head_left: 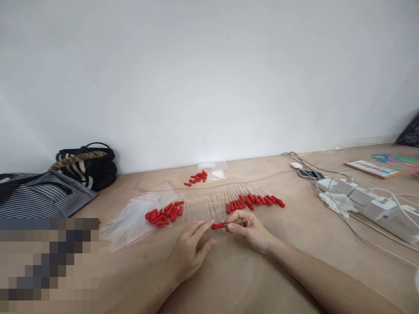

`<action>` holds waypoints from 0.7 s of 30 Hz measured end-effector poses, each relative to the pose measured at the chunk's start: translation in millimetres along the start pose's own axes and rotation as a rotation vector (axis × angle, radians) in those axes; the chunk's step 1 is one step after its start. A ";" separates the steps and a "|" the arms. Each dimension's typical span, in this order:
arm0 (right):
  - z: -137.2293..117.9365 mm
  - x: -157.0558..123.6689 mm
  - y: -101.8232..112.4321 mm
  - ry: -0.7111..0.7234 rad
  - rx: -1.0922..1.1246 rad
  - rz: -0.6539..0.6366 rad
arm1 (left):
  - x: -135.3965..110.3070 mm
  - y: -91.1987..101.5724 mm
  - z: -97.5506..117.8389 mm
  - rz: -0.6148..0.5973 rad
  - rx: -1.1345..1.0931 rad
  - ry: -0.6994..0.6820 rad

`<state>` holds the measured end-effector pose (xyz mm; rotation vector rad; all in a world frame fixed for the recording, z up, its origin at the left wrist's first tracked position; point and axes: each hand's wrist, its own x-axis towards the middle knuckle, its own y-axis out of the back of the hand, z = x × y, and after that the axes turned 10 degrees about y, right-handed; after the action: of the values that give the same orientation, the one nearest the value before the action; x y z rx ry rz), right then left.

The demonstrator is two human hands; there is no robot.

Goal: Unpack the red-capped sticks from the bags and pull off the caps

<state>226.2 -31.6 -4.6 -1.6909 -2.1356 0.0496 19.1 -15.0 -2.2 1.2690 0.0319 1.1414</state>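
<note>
My right hand is closed in a pinch on a glass dropper, whose red rubber bulb points left. My left hand is open, its thumb apart from the fingers and its fingertips at the tip of that bulb; whether they touch it I cannot tell. Behind my hands, several droppers with red bulbs lie in a row, bulbs towards me. To their left are bare glass tubes, side by side. A pile of loose red bulbs rests farther left, partly on clear plastic bags.
Near the wall are more red bulbs and a clear bag with tubes. On the right, a white power strip with chargers and cables lies beside a phone-like device and a colourful box. Striped cloth and a black bag are at left.
</note>
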 end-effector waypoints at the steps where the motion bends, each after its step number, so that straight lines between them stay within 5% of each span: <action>1: 1.0 0.0 -2.7 -0.012 0.022 -0.024 | -0.3 -1.6 0.9 -0.001 -0.015 -0.003; 7: 4.2 -1.7 0.6 0.001 -0.186 -0.057 | 1.1 -0.7 3.5 -0.012 -0.028 0.023; 16: -10.6 -6.0 14.3 0.792 -1.345 -0.184 | 3.7 9.0 2.4 0.111 0.123 -0.085; 21: -7.3 -9.9 8.2 0.875 -1.470 -0.215 | 0.4 15.8 2.9 0.146 0.191 -0.161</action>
<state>238.1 -40.4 -3.1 -1.4211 -1.4969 -2.2640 10.8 -18.9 11.0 1.5512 -0.0740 1.1777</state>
